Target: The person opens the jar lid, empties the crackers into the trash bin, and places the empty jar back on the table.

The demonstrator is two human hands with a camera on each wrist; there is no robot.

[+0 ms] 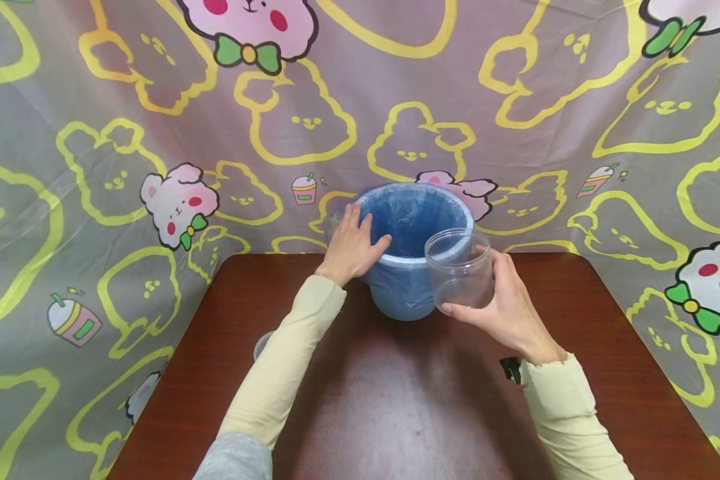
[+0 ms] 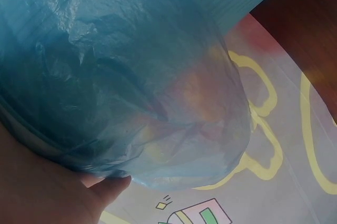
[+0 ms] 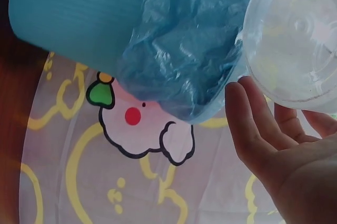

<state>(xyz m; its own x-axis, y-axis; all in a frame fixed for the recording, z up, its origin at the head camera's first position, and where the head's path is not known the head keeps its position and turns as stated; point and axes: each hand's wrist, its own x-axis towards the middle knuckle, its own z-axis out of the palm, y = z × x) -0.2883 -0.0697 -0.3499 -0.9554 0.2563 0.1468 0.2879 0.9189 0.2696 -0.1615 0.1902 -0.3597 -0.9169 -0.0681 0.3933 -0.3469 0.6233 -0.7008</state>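
A blue trash bin (image 1: 403, 300) stands at the far side of the table, lined with a thin blue plastic bag (image 2: 158, 103) folded over its rim. My left hand (image 1: 352, 247) rests on the bin's left rim, fingers spread and fairly straight over the bag. In the left wrist view, fingertips lie right at the bag's loose edge. My right hand (image 1: 510, 303) grips a clear plastic jar (image 1: 461, 277) from its right side, thumb low on the wall. The jar is lidless, mouth up, and overlaps the bin's right front rim in the head view; its round base (image 3: 300, 40) shows in the right wrist view.
Partly hidden behind the left forearm, a clear round piece (image 1: 261, 344) lies on the brown table (image 1: 396, 400). A patterned curtain (image 1: 360, 87) surrounds the table at the back and both sides, close behind the bin.
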